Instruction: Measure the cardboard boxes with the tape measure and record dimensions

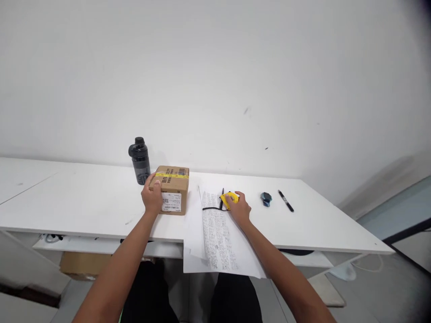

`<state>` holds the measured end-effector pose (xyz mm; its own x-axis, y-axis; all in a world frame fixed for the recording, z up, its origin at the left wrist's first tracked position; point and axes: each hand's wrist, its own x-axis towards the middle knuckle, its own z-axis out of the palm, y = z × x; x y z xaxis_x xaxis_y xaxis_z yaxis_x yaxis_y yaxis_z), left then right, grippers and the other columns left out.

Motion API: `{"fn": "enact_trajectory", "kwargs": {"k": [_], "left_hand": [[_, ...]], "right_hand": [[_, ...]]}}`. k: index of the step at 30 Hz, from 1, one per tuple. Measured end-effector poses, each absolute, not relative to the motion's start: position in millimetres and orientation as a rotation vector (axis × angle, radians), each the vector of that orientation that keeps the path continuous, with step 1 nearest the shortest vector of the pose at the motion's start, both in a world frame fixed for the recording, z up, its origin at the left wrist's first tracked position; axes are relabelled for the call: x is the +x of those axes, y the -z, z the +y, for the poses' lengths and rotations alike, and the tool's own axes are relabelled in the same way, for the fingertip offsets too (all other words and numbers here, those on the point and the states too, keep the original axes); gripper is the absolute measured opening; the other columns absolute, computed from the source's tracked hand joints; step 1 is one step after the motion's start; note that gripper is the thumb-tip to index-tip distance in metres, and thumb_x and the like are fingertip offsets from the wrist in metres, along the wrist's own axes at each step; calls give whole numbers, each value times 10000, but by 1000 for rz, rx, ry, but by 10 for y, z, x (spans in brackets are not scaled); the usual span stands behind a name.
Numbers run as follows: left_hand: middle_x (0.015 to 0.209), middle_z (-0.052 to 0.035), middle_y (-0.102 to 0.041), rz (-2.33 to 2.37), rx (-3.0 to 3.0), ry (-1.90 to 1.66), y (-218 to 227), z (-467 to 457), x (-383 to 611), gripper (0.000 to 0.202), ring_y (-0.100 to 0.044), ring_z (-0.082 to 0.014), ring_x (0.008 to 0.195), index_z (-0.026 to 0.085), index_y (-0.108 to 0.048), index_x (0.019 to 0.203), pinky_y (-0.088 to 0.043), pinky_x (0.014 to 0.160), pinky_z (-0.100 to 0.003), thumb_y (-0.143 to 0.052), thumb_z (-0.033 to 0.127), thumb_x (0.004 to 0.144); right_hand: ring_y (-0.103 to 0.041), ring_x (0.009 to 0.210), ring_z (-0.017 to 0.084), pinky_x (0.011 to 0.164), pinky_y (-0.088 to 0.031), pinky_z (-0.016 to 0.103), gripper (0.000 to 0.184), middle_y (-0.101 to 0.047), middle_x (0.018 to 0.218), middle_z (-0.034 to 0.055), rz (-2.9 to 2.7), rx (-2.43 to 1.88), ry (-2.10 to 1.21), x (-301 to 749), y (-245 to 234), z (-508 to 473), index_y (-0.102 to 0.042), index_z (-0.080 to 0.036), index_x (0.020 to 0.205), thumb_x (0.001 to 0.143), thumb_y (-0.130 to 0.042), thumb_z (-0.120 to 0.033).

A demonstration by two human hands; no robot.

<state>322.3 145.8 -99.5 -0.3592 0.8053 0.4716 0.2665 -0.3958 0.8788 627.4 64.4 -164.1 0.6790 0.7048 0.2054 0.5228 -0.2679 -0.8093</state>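
Note:
My left hand [153, 195] is closed around the left side of a small cardboard box [173, 186], which sits on the white desk. A yellow strip runs across the box's top, and a white printed label is on its front. A yellow tape measure [230, 200] with a black wrist strap is gripped in my right hand [240, 208], just above the papers. Beneath it lie white sheets [218, 242], the top one densely covered with writing; they hang over the desk's front edge. A dark, thin object by the tape measure is partly hidden.
Behind the box stands a dark shaker bottle [140, 161]. To the right lie a watch-like dark blue object [266, 198] and a black pen [286, 201]. The white desk [84, 197] meets a wall at the back. Below it is another cardboard box [84, 264].

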Motion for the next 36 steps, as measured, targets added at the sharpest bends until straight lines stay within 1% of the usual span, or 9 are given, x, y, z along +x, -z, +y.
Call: {"fn": "enact_trajectory", "kwargs": {"k": [5,14,20,23,26,28,31,34,36], "left_hand": [[1168,-59,-677,1369,1492,-1856,987,1843,3369,381,-627,-216,1042,206,-665,1163,-499,906,-313,-481,310,846],[1153,-63,-673,1312,1525,-1923,945,2489,3698,337,-608,-197,1068,157,-654,1160,-464,964,-314,-488,232,877],[1195,-67,-642,1265,1527,-1856,906,2549,3769,345,-591,-190,1067,127,-601,1211,-458,983,-338,-464,244,917],[1218,-112,-624,1339,1592,-1686,726,2459,3673,367,-585,-239,1110,143,-595,1216,-448,1009,-408,-487,271,889],[1423,-164,-457,1492,1863,-1711,482,2200,3638,412,-394,-334,1339,143,-589,1191,-290,1128,-517,-612,270,800],[1534,-153,-305,1385,2119,-1780,425,1922,3754,494,-253,-339,1426,155,-548,1238,-203,1168,-518,-652,262,767],[1397,-129,-497,1009,2267,-1441,636,1453,4159,485,-418,-290,1334,181,-535,1260,-305,1125,-473,-625,340,811],[1310,-157,-574,926,1926,-943,1044,1121,4645,648,-603,-259,1107,189,-462,1362,-483,928,-395,-627,484,810],[1154,-158,-658,839,1786,-738,1269,1045,4887,629,-642,-252,992,137,-560,1264,-499,867,-380,-601,565,806]], "right_hand": [[-585,993,281,963,-344,407,586,-677,932,54,-786,-1895,-297,6338,1736,711,-580,-242,1151,742,-550,-660],[-590,954,261,876,-402,354,662,-614,909,30,-667,-1856,-270,6433,1756,802,-513,-260,1233,711,-578,-662],[-580,1008,271,914,-385,358,697,-606,949,41,-665,-1843,-308,6456,1734,787,-484,-250,1257,710,-576,-672],[-577,1013,272,929,-381,366,695,-607,963,44,-666,-1836,-298,6462,1733,776,-495,-246,1258,709,-581,-664],[-604,928,245,841,-436,339,711,-605,950,37,-644,-1751,-326,6470,1757,781,-490,-234,1283,711,-588,-645],[-619,848,222,771,-467,320,755,-609,931,30,-654,-1647,-386,6468,1769,785,-462,-213,1330,720,-594,-637],[-625,876,215,786,-493,322,772,-632,1016,65,-737,-1482,-453,6438,1759,763,-460,-172,1353,745,-598,-627],[-593,1049,231,890,-480,338,654,-614,1194,114,-811,-1353,-367,6376,1740,702,-527,-164,1274,803,-547,-618],[-581,1093,234,918,-470,354,592,-609,1228,117,-848,-1314,-272,6335,1746,664,-532,-172,1245,849,-490,-610]]}}
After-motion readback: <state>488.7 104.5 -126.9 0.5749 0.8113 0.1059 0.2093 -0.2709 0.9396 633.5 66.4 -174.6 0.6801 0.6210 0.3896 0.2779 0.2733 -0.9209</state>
